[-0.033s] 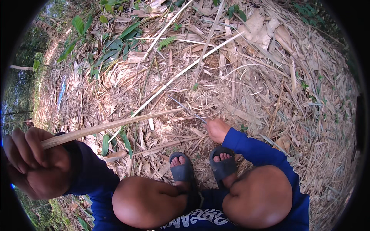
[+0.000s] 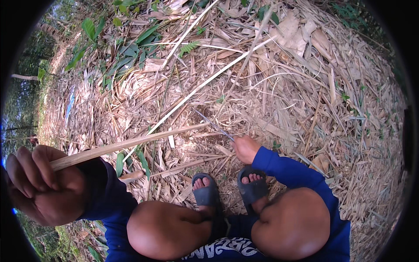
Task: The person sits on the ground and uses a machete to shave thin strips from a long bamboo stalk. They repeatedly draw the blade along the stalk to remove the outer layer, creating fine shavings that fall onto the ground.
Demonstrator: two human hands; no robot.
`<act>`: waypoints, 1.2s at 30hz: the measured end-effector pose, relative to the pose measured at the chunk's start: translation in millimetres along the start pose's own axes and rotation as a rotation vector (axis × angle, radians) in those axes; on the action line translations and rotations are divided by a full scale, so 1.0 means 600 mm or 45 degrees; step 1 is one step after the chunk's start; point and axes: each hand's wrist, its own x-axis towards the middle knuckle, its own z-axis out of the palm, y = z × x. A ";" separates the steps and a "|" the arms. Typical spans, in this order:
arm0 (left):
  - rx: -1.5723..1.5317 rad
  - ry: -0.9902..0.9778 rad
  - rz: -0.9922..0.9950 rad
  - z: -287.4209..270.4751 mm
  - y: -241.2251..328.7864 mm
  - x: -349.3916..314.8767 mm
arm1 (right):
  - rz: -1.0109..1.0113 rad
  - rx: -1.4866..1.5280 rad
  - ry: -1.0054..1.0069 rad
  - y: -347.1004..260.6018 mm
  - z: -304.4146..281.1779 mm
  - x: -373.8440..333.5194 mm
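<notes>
My left hand (image 2: 48,185), raised at the far left, is closed round one end of a long pale strip of split bamboo (image 2: 131,140). The strip slants up and right to the middle of the view. There it meets the thin blade of a knife (image 2: 214,125). My right hand (image 2: 245,148) is closed on the knife, its handle hidden in the fist. Beyond the blade a second thin, slightly blurred strip (image 2: 238,75) rises toward the top. Whether it joins the held strip I cannot tell.
Below my hands are my bent knees and dark sandals (image 2: 206,195). Dry leaves and shavings cover the ground. A long pale strip (image 2: 209,81) lies diagonally beyond the knife. Green plants (image 2: 89,32) grow at the upper left. A cut wooden piece (image 2: 131,176) lies near my left knee.
The thin strip beyond the blade has swung to the right at its far end. My left hand has shifted slightly to the right with the bamboo strip; my right hand has barely moved.
</notes>
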 end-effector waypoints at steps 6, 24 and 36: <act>-0.050 -0.041 0.040 -0.015 0.023 -0.039 | -0.266 0.088 0.089 -0.070 -0.009 -0.031; -0.085 -0.005 -0.070 -0.006 0.021 -0.052 | 0.148 -0.241 -0.072 0.055 0.017 0.017; -0.112 0.076 -0.018 -0.023 0.018 -0.050 | 0.049 -0.262 -0.024 0.014 0.013 0.007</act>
